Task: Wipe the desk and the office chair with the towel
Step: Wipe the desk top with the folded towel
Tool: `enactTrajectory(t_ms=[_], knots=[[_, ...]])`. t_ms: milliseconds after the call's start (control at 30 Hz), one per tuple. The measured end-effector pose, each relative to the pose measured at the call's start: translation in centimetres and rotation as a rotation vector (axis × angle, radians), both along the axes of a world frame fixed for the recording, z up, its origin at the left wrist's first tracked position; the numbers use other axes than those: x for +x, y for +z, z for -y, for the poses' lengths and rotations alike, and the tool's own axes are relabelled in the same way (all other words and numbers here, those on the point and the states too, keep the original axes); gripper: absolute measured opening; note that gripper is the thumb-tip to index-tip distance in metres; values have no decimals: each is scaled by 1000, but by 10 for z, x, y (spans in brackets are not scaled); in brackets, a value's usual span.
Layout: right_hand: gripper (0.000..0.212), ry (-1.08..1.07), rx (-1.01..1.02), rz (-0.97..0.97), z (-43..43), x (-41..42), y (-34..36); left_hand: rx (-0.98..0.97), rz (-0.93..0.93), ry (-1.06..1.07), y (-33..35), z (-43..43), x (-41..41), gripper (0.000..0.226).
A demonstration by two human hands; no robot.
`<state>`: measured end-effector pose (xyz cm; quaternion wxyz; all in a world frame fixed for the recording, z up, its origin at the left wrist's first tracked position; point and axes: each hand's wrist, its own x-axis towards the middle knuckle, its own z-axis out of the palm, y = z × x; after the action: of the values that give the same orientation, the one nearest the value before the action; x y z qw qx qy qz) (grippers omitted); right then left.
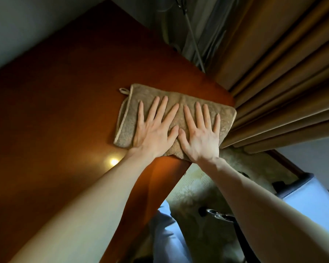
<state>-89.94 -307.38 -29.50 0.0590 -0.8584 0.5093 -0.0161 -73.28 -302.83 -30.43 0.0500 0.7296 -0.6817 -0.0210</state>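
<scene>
A folded beige towel with a small hanging loop lies flat on the reddish-brown desk, close to the desk's right corner. My left hand presses down on the towel's left half with its fingers spread and straight. Beside it, my right hand presses on the right half the same way, thumbs nearly touching. Part of the office chair, grey-blue with a dark edge, shows at the lower right, with its chrome base below the desk edge.
Tan curtains hang just right of the desk and touch the towel's right end. A grey wall runs along the desk's far left side. Pale carpet covers the floor under the desk's edge. A lamp glare spot reflects on the desk.
</scene>
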Motion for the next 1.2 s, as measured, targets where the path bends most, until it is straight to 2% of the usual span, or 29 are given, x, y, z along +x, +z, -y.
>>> enactTrajectory(t_ms=[300, 467, 767, 1000, 1200], knots=[[70, 102, 24, 12, -173, 36, -5, 8, -13, 169, -2, -195, 19, 66], [69, 236, 39, 46, -277, 68, -6, 61, -18, 296, 4, -318, 42, 66], [73, 506, 98, -18, -410, 123, -6, 72, -54, 524, 1, -483, 73, 66], [76, 857, 113, -104, -429, 146, -2, 84, -32, 730, -1, -548, 70, 69], [76, 892, 125, -81, -412, 153, -4, 130, -62, 760, 6, -535, 80, 74]])
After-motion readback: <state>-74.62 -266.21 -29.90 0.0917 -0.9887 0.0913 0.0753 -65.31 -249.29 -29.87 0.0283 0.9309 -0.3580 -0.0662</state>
